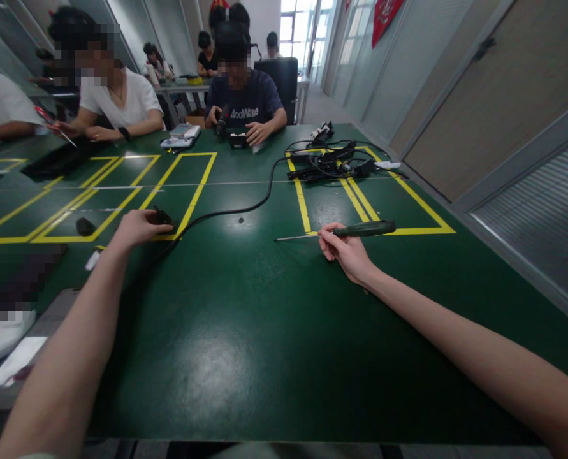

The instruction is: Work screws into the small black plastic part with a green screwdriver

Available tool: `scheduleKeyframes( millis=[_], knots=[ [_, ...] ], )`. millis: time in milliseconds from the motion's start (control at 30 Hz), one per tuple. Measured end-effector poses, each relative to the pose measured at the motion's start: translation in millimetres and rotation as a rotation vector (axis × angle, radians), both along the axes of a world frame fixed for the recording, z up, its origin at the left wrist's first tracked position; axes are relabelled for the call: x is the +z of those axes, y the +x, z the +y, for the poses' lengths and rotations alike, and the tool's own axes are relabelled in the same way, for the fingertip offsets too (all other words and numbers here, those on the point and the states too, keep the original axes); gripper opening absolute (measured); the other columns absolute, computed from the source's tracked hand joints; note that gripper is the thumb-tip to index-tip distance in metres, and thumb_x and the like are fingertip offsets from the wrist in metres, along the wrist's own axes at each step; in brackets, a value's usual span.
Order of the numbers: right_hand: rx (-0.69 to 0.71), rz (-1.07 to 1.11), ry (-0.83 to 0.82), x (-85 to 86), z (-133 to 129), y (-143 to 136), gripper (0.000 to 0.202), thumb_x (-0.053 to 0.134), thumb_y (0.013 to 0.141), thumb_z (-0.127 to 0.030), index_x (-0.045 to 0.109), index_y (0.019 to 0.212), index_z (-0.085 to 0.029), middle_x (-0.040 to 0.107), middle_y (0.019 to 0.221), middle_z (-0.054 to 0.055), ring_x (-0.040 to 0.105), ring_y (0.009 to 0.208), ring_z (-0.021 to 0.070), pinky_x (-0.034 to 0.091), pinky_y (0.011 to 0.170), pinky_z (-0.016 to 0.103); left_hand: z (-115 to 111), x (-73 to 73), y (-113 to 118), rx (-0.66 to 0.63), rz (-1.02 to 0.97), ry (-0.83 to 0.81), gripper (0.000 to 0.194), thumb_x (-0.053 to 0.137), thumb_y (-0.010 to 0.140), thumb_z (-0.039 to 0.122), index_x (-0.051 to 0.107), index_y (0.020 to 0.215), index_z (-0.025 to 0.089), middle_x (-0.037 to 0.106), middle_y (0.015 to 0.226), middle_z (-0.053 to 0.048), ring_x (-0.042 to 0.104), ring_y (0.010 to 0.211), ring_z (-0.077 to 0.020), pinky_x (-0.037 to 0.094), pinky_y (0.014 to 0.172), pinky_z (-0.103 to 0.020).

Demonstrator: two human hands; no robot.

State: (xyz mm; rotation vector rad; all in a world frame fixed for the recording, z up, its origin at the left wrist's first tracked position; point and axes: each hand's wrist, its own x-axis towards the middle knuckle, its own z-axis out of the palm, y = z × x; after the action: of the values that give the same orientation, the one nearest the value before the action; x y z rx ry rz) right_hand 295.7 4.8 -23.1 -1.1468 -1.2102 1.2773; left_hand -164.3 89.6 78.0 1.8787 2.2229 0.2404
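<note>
My right hand (340, 248) is closed round a screwdriver (367, 228) with a dark green handle. Its thin metal shaft points left, just above the green table (264, 357). Over on the left, my left hand (139, 228) has its fingers on a small black part (160, 217) beside a yellow tape line. Whether that part is lifted or rests on the table, I cannot tell. A black cable (231, 210) runs from near my left forearm toward the back right.
A tangle of black parts and cables (331, 162) lies at the back right. Across the table, a person (243, 95) handles a small black box (238, 139); another person (121, 95) sits further left. A dark lump (85, 226) and a white shoe-like item (4, 335) lie left.
</note>
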Motion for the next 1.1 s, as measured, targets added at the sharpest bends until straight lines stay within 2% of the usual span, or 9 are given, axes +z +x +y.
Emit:
scheduleKeyframes(
  millis=[133,333,433,533,633,733,867,1000,1100],
  knots=[
    [0.001,-0.001,0.002,1.0,-0.4,-0.1,0.034,0.065,0.100,-0.043,0.066,0.120,-0.015,0.070,0.109,0.005,0.068,0.090,0.0127,0.062,0.078,0.030,0.4,-5.0,6.3,0.016,0.014,0.009,0.053,0.071,0.085,0.046,0.077,0.123,0.009,0.079,0.125,-0.018,0.075,0.110,-0.0317,0.056,0.086,-0.032],
    [0.002,0.000,0.000,-0.3,0.2,0.0,0.033,0.065,0.101,-0.043,0.066,0.120,-0.015,0.070,0.109,0.005,0.068,0.089,0.0125,0.062,0.077,0.030,-0.6,-0.8,13.5,-0.020,0.005,0.056,0.051,0.072,0.083,0.049,0.079,0.113,0.009,0.082,0.110,-0.014,0.075,0.099,-0.0303,0.054,0.079,-0.031],
    [0.003,0.010,0.001,-2.0,1.1,-0.1,0.036,0.065,0.100,-0.043,0.065,0.123,-0.015,0.070,0.114,0.006,0.069,0.095,0.0146,0.063,0.082,0.033,-2.7,3.0,23.1,-0.120,-0.085,0.108,0.049,0.075,0.079,0.052,0.080,0.103,0.011,0.083,0.101,-0.012,0.074,0.096,-0.0301,0.052,0.078,-0.031],
    [0.000,0.022,0.003,-3.4,1.9,0.2,0.039,0.065,0.100,-0.044,0.065,0.126,-0.016,0.070,0.120,0.008,0.070,0.103,0.0171,0.063,0.089,0.037,-7.2,3.0,42.9,-0.233,-0.235,0.131,0.046,0.078,0.073,0.056,0.080,0.093,0.015,0.083,0.094,-0.009,0.074,0.091,-0.0301,0.053,0.078,-0.033],
    [-0.005,0.036,0.007,-4.8,2.2,1.8,0.039,0.065,0.100,-0.044,0.065,0.128,-0.016,0.069,0.124,0.009,0.069,0.107,0.0185,0.063,0.092,0.040,-15.0,-3.4,71.8,-0.350,-0.419,0.075,0.042,0.082,0.069,0.052,0.081,0.089,0.016,0.082,0.088,-0.007,0.075,0.090,-0.0310,0.056,0.082,-0.037],
    [-0.017,0.063,0.018,-5.4,2.7,4.2,0.039,0.065,0.100,-0.045,0.065,0.127,-0.016,0.069,0.123,0.008,0.070,0.106,0.0180,0.063,0.091,0.039,-26.5,-13.9,102.3,-0.529,-0.547,-0.013,0.038,0.083,0.070,0.047,0.082,0.093,0.017,0.084,0.094,-0.007,0.077,0.093,-0.0302,0.058,0.089,-0.040],
    [-0.061,0.111,0.069,2.6,2.9,5.5,0.040,0.060,0.102,-0.052,0.067,0.111,-0.015,0.070,0.098,0.003,0.066,0.080,0.0105,0.060,0.073,0.028,-44.9,-28.1,132.7,-0.718,-0.599,-0.029,0.028,0.083,0.077,0.041,0.083,0.093,0.018,0.084,0.095,-0.005,0.077,0.092,-0.0262,0.059,0.093,-0.039],
    [-0.131,0.124,0.161,25.0,1.1,3.6,0.057,0.059,0.095,-0.069,0.058,0.069,-0.018,0.055,0.062,-0.003,0.048,0.050,0.0060,0.038,0.043,0.019,-62.9,-40.4,152.0,-0.803,-0.603,-0.005,0.021,0.082,0.081,0.033,0.082,0.094,0.017,0.083,0.092,-0.005,0.077,0.088,-0.0238,0.058,0.088,-0.036],
    [-0.182,0.115,0.217,43.9,-1.5,1.4,0.057,0.068,0.085,-0.069,0.053,0.061,-0.021,0.046,0.050,-0.005,0.041,0.041,0.0061,0.027,0.036,0.020,-75.8,-51.0,164.3,-0.802,-0.610,0.047,0.023,0.085,0.081,0.034,0.079,0.093,0.016,0.081,0.090,-0.005,0.075,0.084,-0.0223,0.058,0.082,-0.034]
  ],
)
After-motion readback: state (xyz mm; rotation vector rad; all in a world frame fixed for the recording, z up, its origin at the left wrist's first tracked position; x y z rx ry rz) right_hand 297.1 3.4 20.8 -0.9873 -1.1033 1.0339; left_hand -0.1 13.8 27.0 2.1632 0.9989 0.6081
